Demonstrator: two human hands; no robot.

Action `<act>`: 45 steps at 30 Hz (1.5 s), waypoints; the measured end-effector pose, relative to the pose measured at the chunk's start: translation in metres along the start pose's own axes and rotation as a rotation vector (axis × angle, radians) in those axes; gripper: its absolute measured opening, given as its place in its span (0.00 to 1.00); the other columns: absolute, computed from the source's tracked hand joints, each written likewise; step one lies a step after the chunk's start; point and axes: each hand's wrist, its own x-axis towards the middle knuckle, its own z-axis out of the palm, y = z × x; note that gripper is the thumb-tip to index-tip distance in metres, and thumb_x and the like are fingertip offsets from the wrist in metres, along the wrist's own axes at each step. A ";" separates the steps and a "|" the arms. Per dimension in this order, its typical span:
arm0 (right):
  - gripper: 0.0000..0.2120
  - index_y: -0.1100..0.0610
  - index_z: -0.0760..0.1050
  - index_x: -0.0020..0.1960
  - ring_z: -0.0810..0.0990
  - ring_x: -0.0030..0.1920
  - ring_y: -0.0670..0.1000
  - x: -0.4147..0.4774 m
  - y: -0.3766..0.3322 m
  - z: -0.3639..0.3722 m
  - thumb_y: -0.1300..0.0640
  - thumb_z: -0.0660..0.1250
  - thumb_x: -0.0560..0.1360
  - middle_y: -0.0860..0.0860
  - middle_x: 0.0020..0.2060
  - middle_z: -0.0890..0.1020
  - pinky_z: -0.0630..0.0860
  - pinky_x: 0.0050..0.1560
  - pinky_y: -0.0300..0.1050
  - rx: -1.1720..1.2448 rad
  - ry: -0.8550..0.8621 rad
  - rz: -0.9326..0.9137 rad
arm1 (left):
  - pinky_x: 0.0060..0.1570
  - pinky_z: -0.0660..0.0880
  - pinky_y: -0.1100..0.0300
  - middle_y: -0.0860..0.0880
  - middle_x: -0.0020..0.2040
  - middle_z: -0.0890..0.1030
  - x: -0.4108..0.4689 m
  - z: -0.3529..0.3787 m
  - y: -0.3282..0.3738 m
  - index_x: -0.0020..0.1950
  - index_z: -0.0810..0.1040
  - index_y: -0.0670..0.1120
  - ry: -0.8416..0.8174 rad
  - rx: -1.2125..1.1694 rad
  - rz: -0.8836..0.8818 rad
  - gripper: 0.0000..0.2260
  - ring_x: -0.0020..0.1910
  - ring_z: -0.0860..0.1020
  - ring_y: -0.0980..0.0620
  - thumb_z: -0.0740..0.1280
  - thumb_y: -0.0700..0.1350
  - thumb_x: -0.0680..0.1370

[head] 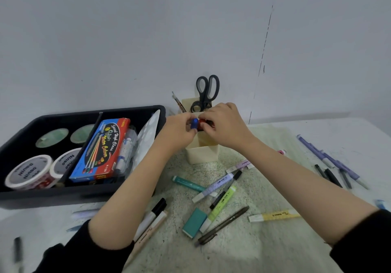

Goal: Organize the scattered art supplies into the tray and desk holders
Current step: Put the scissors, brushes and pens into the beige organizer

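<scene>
Blue marker is pinched in left hand, red marker in right hand, both poised over holder, likely for insertion.

left hand pinches blue cap | right hand pinches red cap | forearms extended

The scene is lit evenly by soft, diffuse light; no glare is seen, and only faint shadows are cast under the forearms and beside the cream holder just below the fingers. Fair sharpness is kept at the fingers, where the blue cap and red cap are pinched, while the black pen far down-left of them is smeared by blur. Wide-angle distortion is shown at the edges: the wall seam up-right of the fingers is bowed, and the tray to their left is stretched.
</scene>
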 end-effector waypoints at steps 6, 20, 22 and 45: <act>0.09 0.55 0.79 0.51 0.75 0.48 0.51 -0.028 -0.026 -0.007 0.58 0.63 0.73 0.49 0.45 0.80 0.63 0.47 0.43 0.134 0.323 -0.079 | 0.55 0.64 0.69 0.53 0.60 0.76 -0.048 -0.019 0.007 0.69 0.71 0.47 0.103 0.035 0.050 0.19 0.54 0.70 0.62 0.65 0.40 0.77; 0.15 0.53 0.80 0.51 0.75 0.43 0.52 -0.102 -0.122 0.067 0.53 0.56 0.73 0.50 0.42 0.79 0.73 0.41 0.45 0.205 -0.211 -0.357 | 0.48 0.65 0.72 0.61 0.45 0.75 -0.275 -0.034 -0.097 0.50 0.82 0.47 0.365 0.262 -0.184 0.12 0.46 0.71 0.62 0.64 0.40 0.70; 0.16 0.51 0.80 0.50 0.76 0.44 0.51 -0.104 -0.126 0.071 0.52 0.54 0.74 0.48 0.42 0.80 0.72 0.43 0.43 0.197 -0.228 -0.335 | 0.50 0.62 0.75 0.62 0.46 0.74 -0.286 -0.038 -0.104 0.52 0.81 0.47 0.366 0.283 -0.240 0.14 0.46 0.68 0.64 0.64 0.39 0.69; 0.10 0.52 0.79 0.49 0.82 0.43 0.45 -0.067 -0.104 -0.030 0.62 0.72 0.70 0.49 0.43 0.83 0.77 0.46 0.34 1.108 0.204 0.367 | 0.49 0.72 0.65 0.53 0.53 0.78 -0.196 -0.061 -0.114 0.54 0.79 0.51 -0.073 0.400 -0.371 0.10 0.51 0.74 0.56 0.66 0.41 0.75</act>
